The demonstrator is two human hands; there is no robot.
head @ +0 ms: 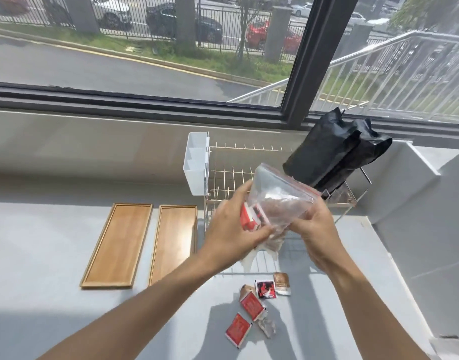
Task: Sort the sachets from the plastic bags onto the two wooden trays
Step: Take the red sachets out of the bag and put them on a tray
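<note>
Both hands hold a clear zip plastic bag (280, 196) up above the counter, tilted with its red-striped opening to the upper right. My left hand (233, 227) grips its left side, where red sachets (250, 219) show through the plastic. My right hand (319, 229) pinches its lower right edge. Two wooden trays lie side by side at the left, the left tray (116, 245) and the right tray (173, 242), both bare. Several loose sachets lie on the counter below my hands: two red ones (251, 306) (237, 331), a black-and-red one (265, 289) and a brown one (282, 284).
A wire dish rack (228, 178) with a white plastic caddy (195, 165) stands behind the bag. A black bag (335, 149) leans on the rack's right end. A crumpled clear scrap (267, 327) lies by the red sachets. A window runs along the back; a grey ledge rises at right.
</note>
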